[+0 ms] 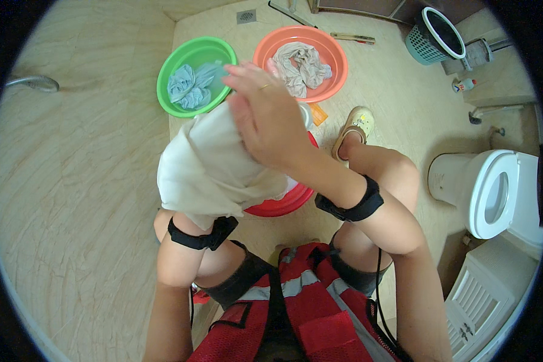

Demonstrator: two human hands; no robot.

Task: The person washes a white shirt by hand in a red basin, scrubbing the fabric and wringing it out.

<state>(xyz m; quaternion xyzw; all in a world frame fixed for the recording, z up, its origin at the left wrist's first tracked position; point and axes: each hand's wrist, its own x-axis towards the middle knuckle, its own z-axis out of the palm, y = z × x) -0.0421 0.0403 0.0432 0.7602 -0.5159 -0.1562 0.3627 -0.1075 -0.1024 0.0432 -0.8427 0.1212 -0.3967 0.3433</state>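
A cream-white cloth (199, 167) hangs draped over the end of my left forearm and covers my left hand entirely, so its fingers cannot be seen. My right hand (271, 117), somewhat blurred, lies flat against the upper right side of that cloth with its fingers stretched out and nothing gripped. Below the cloth and my right forearm is a red basin (294, 201), mostly hidden. Just past it, partly behind my right hand, the white rim of a round container (306, 115) shows beside a flat orange item (318, 114).
A green basin (163, 86) holds light-blue cloth (188, 88); an orange basin (337, 74) holds greyish cloth (307, 68). A brush-like tool (353, 38) and a floor squeegee (292, 14) lie beyond. Right are a toilet (491, 194), a wastebasket (427, 43) and a bottle (464, 85).
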